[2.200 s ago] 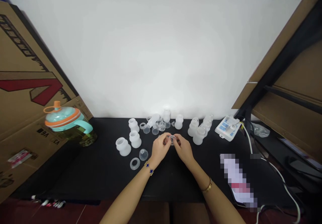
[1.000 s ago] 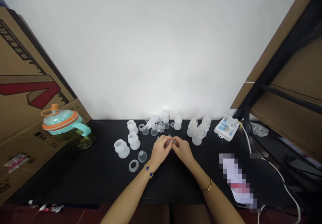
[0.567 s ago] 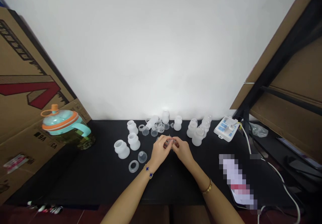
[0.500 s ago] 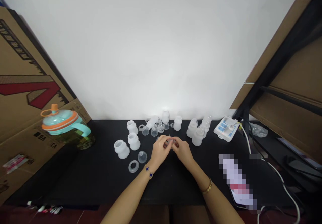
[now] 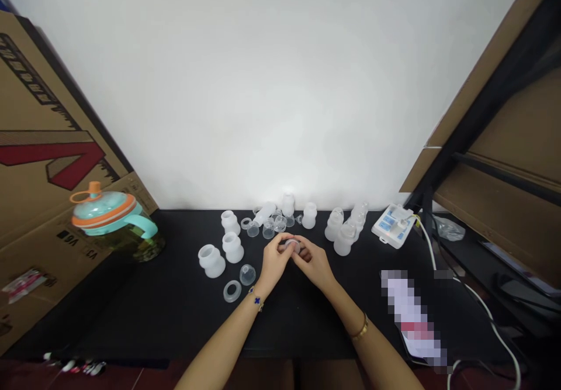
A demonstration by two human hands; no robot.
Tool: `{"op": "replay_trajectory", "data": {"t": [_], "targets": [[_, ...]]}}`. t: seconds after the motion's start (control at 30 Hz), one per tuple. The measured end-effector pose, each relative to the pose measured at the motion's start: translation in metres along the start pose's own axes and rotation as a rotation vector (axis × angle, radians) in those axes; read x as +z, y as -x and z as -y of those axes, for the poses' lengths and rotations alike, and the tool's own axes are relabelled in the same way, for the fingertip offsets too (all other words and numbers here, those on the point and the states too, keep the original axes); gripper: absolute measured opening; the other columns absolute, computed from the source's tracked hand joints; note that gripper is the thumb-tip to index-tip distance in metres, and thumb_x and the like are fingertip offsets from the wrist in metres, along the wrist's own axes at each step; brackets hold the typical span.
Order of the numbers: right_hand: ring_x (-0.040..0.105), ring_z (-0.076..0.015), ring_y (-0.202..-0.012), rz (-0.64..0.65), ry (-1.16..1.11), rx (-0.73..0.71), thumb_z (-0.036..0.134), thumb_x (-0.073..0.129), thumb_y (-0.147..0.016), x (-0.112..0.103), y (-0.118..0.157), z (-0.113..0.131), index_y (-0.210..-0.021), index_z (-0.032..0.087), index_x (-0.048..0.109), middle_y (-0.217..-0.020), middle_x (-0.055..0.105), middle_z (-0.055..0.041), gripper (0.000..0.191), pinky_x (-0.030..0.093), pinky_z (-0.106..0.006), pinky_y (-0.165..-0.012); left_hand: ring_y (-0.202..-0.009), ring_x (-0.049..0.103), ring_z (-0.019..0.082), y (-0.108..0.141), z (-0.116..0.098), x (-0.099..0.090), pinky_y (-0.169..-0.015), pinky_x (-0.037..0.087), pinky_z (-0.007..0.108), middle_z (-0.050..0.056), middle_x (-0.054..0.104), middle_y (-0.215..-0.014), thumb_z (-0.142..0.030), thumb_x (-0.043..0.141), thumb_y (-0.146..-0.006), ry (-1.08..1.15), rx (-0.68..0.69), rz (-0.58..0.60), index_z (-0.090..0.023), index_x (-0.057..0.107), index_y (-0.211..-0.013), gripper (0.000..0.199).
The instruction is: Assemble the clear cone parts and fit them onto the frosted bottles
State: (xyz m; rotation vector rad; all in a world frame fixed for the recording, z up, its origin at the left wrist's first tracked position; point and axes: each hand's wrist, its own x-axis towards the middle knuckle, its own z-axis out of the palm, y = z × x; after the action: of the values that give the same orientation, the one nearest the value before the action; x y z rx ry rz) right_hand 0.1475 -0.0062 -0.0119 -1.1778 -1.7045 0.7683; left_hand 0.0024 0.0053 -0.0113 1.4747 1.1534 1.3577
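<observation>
Both hands meet above the black table (image 5: 280, 320). Between their fingertips is a small round translucent bottle part (image 5: 292, 245), mostly covered by the fingers. My left hand (image 5: 275, 262) pinches it from the left, and my right hand (image 5: 314, 261) grips it from the right. Just left of my left hand lie a clear dome cap (image 5: 248, 274) and a translucent ring (image 5: 232, 290). Farther left stand white wide-necked bottles, the nearest bottle (image 5: 212, 261) with its mouth uncovered. Behind the hands is a cluster of clear caps (image 5: 268, 227) and rings.
Capped bottles (image 5: 345, 238) stand right of the hands, and another bottle (image 5: 309, 216) stands near the wall. A power strip (image 5: 392, 226) with a white cable, and a phone (image 5: 414, 320), lie farther right. At left stands a large teal-lidded jug (image 5: 109, 220) beside a cardboard box (image 5: 39, 144).
The hands have shifted slightly left, and the part between them has turned so more of its round face shows. My right fingers have changed their grip. The other things stay put.
</observation>
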Motion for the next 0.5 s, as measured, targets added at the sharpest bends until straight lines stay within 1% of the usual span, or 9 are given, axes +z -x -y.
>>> {"op": "replay_trajectory", "data": {"t": [0.1, 0.17, 0.27, 0.4, 0.5], "targets": [[0.058, -0.0109, -0.059, 0.027, 0.022, -0.039, 0.028, 0.067, -0.082, 0.001, 0.001, -0.002, -0.131, 0.024, 0.062, -0.090, 0.069, -0.0007, 0.049, 0.051, -0.022, -0.056, -0.087, 0.069, 0.020, -0.002, 0.001, -0.001, -0.079, 0.055, 0.029, 0.006, 0.073, -0.094, -0.033, 0.067, -0.083, 0.059, -0.031, 0.006, -0.017, 0.069, -0.098, 0.023], [0.056, -0.0107, -0.060, 0.019, 0.082, -0.074, 0.025, 0.066, -0.083, 0.001, 0.002, -0.004, -0.134, 0.024, 0.061, -0.092, 0.066, -0.0014, 0.051, 0.050, -0.022, -0.057, -0.089, 0.070, 0.020, -0.003, 0.001, 0.000, -0.081, 0.054, 0.029, 0.007, 0.074, -0.094, -0.030, 0.070, -0.079, 0.137, -0.061, 0.030, -0.016, 0.069, -0.099, 0.024], [0.053, -0.0112, -0.060, 0.013, 0.153, -0.099, 0.023, 0.065, -0.085, 0.002, 0.002, -0.009, -0.136, 0.024, 0.060, -0.082, 0.060, 0.0008, 0.051, 0.048, -0.022, -0.058, -0.086, 0.069, 0.019, -0.004, 0.002, 0.001, -0.079, 0.053, 0.028, 0.006, 0.074, -0.091, -0.026, 0.072, -0.075, 0.207, -0.095, 0.071, -0.015, 0.069, -0.098, 0.026], [0.051, -0.0117, -0.059, 0.011, 0.191, -0.127, 0.023, 0.065, -0.085, 0.003, 0.003, -0.012, -0.135, 0.025, 0.062, -0.075, 0.054, 0.0030, 0.050, 0.046, -0.023, -0.058, -0.076, 0.067, 0.017, -0.004, 0.000, 0.001, -0.071, 0.051, 0.025, 0.003, 0.072, -0.082, -0.020, 0.069, -0.071, 0.167, -0.113, 0.067, -0.014, 0.070, -0.093, 0.023], [0.050, -0.0123, -0.058, 0.016, 0.209, -0.138, 0.024, 0.066, -0.086, 0.002, 0.004, -0.011, -0.135, 0.025, 0.062, -0.073, 0.052, 0.0033, 0.050, 0.046, -0.024, -0.058, -0.075, 0.067, 0.017, -0.003, -0.002, 0.002, -0.069, 0.050, 0.025, 0.003, 0.072, -0.081, -0.019, 0.068, -0.069, 0.150, -0.120, 0.057, -0.014, 0.070, -0.093, 0.024]]}}
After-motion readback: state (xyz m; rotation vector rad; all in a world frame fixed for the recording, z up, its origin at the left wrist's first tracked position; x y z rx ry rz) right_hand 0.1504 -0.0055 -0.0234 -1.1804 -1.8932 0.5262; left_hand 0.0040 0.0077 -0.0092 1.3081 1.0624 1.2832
